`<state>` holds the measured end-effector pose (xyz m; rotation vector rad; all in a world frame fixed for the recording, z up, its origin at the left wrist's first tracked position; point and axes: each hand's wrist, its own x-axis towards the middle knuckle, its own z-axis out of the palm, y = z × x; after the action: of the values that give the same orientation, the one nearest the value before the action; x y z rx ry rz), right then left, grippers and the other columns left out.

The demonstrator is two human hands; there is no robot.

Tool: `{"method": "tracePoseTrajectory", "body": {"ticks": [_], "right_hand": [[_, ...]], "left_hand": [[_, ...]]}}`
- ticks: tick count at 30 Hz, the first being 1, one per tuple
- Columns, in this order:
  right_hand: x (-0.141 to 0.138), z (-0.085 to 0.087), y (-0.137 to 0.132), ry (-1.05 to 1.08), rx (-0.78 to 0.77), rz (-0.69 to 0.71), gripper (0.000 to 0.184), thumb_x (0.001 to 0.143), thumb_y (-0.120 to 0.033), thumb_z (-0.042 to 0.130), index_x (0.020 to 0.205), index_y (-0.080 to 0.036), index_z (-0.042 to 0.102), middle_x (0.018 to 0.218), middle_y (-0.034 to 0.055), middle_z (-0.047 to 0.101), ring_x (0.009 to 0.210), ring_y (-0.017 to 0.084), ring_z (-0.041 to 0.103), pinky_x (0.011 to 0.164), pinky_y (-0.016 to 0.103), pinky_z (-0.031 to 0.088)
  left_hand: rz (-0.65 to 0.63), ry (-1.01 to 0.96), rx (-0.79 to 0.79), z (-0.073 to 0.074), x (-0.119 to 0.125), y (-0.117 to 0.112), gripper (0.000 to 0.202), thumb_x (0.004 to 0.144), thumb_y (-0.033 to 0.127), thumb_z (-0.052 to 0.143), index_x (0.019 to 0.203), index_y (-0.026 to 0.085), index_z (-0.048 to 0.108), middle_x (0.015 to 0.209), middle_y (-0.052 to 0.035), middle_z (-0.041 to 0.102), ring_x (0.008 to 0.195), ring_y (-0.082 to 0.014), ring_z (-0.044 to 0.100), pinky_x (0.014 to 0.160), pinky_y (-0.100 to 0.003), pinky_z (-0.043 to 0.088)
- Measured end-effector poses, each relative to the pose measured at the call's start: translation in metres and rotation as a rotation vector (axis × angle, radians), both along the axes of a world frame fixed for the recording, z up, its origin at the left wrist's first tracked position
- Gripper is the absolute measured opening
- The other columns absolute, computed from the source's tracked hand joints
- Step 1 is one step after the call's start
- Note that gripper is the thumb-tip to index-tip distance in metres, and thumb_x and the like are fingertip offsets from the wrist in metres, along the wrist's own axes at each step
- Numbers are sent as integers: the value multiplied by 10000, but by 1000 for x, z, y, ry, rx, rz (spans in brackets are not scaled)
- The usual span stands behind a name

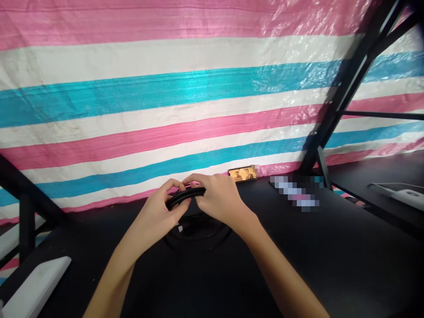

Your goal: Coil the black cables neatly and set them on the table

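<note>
Bare forearms [115, 269] lead to the left hand [158, 214] and right hand [221, 198], fingers clamped on a curved, glossy black cable-like bundle [194, 192] over the flat black tabletop [198, 287]; likely coiling, which calls for keeping loops gathered

1. In left hand [159, 213] and right hand [220, 196], over the table [198, 287]: a cable [187, 195].
2. Behind the right hand, on the table: a phone [243, 174].
3. Right of the phone: a blurred thing [294, 192].
4. On the table, near left: a box [36, 287].
5. Past the post [351, 92], far right: a second box [409, 198] on another table [364, 170].
6. Behind it all: a sheet [185, 90].
</note>
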<state>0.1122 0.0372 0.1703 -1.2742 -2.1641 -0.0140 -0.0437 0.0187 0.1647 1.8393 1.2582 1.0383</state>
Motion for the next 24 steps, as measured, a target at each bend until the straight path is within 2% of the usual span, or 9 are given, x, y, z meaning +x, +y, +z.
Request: {"method": "tracePoseTrajectory", "body": {"ticks": [2, 5, 10, 14, 18, 21, 24], "right_hand": [[2, 1, 1, 33, 8, -38, 330, 725, -156, 493, 975, -308, 646, 771, -4, 680, 700, 177, 592, 566, 238, 287], [3, 0, 2, 55, 27, -59, 299, 716, -188, 517, 941, -326, 658, 741, -22, 677, 666, 166, 588, 543, 230, 285], [-1, 2, -3, 65, 42, -12, 285, 680, -181, 533, 890, -295, 687, 655, -20, 654, 608, 146, 567, 517, 222, 281], [-7, 1, -9, 70, -4, 47, 330, 653, -127, 496, 868, -283, 691, 711, -22, 674, 620, 140, 579, 528, 222, 291], [-18, -7, -12, -36, 16, 64, 333, 643, -109, 476, 844, -265, 691, 676, -6, 673, 600, 154, 572, 509, 243, 244], [-24, -11, -11, -89, 54, 42, 320, 646, -103, 470, 824, -255, 687, 651, 1, 669, 585, 160, 566, 503, 260, 208], [-23, -11, -11, -106, 62, 27, 303, 659, -111, 477, 832, -251, 683, 661, 6, 673, 581, 159, 567, 505, 266, 199]], "left_hand": [[1, -4, 20, -3, 0, 6, 95, 771, 275, 559, 836, 206, 545, 661, 44, 534, 533, -100, 452, 476, -169, 309], [-41, 30, 22, -7, 0, 12, 129, 776, 291, 546, 752, 173, 591, 536, 49, 441, 458, -93, 356, 432, -185, 231], [-18, 104, 93, -7, -1, 7, 229, 761, 245, 496, 560, 150, 554, 517, 27, 431, 483, -108, 358, 448, -207, 219], [43, 258, 127, -5, -5, -1, 254, 755, 231, 458, 517, 165, 514, 478, 35, 390, 461, -110, 346, 445, -212, 215], [91, 396, 165, -6, -8, -2, 180, 668, 143, 470, 508, 173, 546, 482, 13, 472, 454, -128, 390, 458, -223, 204], [127, 435, 195, -9, -5, 0, 177, 620, 108, 463, 477, 172, 546, 469, 0, 481, 447, -134, 391, 460, -231, 183], [132, 389, 201, -11, 0, 1, 185, 612, 120, 458, 452, 173, 534, 439, 15, 405, 436, -127, 351, 454, -228, 178]]}}
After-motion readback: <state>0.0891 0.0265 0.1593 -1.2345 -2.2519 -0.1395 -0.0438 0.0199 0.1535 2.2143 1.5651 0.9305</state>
